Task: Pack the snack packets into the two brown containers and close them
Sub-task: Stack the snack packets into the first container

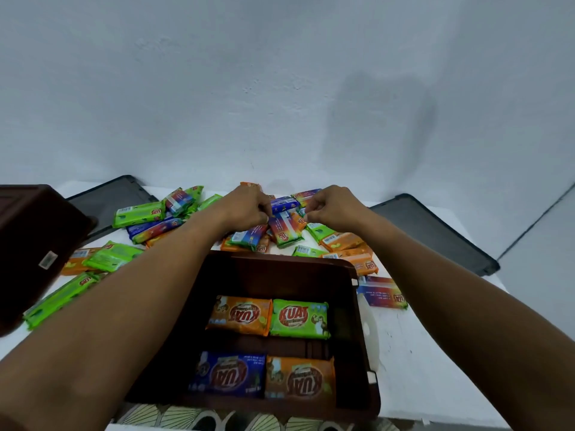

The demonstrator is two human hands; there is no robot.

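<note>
While both arms reach forward over the near brown container [357, 321], it holds four packets: two orange packets [239, 314], one green packet [298, 318] and one blue packet [228, 374]. The second brown container [31, 244] is cut off at the left edge. Two dark lids [109, 197] lie at the back of the white table [420, 353]. The loose pile [138, 214] overlaps too much to count. Left hand [245, 209] and right hand [329, 209] are knuckles-up, fingers curled, with their tips at a blue-and-rainbow packet [284, 228]. Whether either hand grips it cannot be told.

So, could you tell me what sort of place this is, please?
Probably a plain room at home, used for packing: a bare white wall, a white table strewn with packets, and brown containers with loose lids.
</note>
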